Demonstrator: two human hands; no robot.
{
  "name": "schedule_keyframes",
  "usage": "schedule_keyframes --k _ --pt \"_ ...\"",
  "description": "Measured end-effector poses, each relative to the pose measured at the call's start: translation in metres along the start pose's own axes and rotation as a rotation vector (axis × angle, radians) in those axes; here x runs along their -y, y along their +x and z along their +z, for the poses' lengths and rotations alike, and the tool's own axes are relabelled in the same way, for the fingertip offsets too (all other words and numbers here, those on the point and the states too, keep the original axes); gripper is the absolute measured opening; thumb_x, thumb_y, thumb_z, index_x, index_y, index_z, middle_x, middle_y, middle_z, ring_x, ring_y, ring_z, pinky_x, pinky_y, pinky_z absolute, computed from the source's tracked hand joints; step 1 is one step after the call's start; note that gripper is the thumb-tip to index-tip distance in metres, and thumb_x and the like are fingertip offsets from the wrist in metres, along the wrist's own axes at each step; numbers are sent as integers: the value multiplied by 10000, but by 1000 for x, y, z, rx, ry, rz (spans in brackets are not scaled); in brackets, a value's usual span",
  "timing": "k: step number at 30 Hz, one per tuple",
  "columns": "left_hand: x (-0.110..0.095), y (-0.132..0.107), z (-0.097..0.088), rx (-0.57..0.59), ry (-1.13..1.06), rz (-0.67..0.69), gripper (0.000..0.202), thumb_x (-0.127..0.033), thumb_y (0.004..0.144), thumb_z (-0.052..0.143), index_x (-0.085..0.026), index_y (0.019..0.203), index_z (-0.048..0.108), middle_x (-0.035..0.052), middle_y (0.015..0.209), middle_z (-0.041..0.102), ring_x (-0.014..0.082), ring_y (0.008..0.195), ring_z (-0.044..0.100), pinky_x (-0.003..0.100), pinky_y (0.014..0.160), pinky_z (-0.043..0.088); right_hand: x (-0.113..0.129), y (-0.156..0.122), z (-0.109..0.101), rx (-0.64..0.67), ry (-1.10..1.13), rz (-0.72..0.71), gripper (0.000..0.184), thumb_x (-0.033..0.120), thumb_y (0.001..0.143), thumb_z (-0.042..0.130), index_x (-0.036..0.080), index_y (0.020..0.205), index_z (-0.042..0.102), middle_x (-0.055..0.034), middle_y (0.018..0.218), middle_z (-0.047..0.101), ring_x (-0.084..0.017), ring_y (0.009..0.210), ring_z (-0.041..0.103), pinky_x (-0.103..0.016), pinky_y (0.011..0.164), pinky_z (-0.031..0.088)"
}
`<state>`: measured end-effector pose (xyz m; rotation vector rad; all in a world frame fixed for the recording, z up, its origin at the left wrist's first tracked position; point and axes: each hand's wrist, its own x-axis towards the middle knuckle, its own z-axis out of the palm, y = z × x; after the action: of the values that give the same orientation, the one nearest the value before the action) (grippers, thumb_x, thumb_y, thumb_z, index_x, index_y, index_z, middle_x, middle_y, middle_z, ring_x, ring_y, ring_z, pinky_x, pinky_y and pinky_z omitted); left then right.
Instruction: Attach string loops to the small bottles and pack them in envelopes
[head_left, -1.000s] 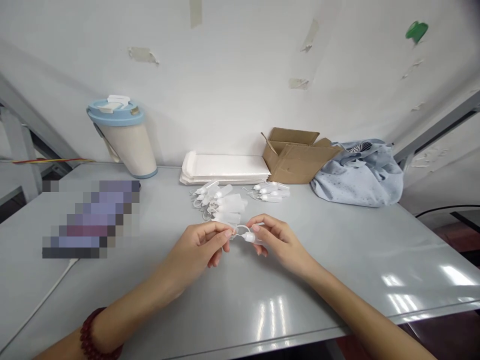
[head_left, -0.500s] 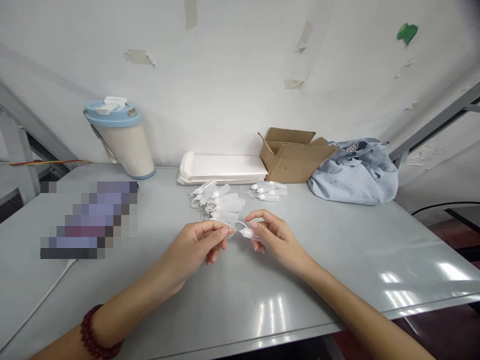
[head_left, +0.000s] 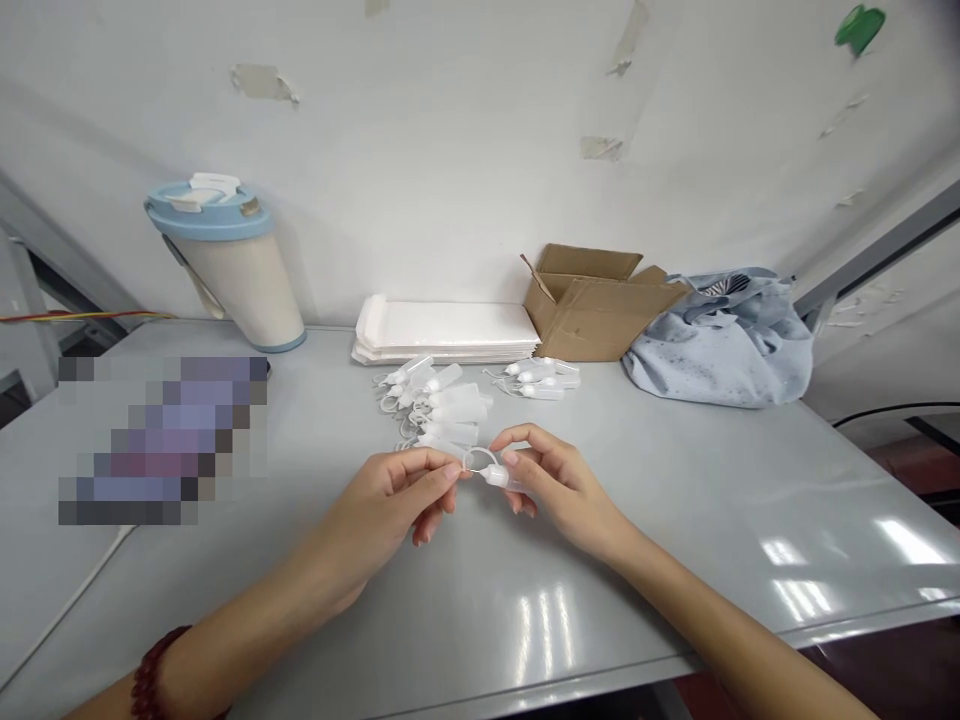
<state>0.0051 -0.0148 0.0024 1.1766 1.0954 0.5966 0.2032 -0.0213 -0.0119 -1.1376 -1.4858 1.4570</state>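
A small translucent white dropper bottle (head_left: 496, 475) with a thin pointed tip lies sideways between the fingers of my right hand (head_left: 551, 485), its tip facing left. From its neck a thin plastic strap (head_left: 480, 452) arches over to my left hand (head_left: 409, 490). Thumb and index finger of that hand pinch the strap's cap end, mostly hidden by the fingertips. Just behind my hands lies a pile of similar bottles (head_left: 454, 405), with their straps tangled at the left. A smaller group of these bottles (head_left: 544, 378) rests farther right.
Behind the bottles are a stack of white padded envelopes (head_left: 450, 325), an open cardboard box (head_left: 600, 315) and a bluish cloth bundle (head_left: 724, 350). A tumbler with a blue lid (head_left: 240, 265) and a blurred-out phone-like object (head_left: 165, 440) with a cable stand at left on the grey table (head_left: 465, 620).
The camera view has shifted slightly. Both hands keep their hold, and the strap's loop between them now shows rounder and more clearly.
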Motion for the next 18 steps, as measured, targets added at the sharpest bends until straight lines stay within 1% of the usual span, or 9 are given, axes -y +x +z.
schedule_keyframes --k 9,14,18 --pt "-1 0 0 5 41 9 296 -420 851 537 -186 674 578 -60 601 481 74 502 390 216 523 320 1 -1 2 7 -13 3 208 378 907 488 188 978 531 57 578 507 -78 516 458 -220 527 360" --pt "1 -1 0 -1 62 14 312 -418 850 524 -185 645 546 -57 605 486 79 506 400 224 537 332 1 0 1 18 -14 13 209 376 903 496 184 980 528 59 583 489 -75 519 441 -222 531 345" --pt "3 -2 2 -37 175 45 293 -417 850 508 -192 672 569 -59 573 463 87 504 407 223 526 327 -1 -2 2 16 -59 14 215 382 908 488 191 998 525 59 587 481 -80 544 434 -225 551 345"
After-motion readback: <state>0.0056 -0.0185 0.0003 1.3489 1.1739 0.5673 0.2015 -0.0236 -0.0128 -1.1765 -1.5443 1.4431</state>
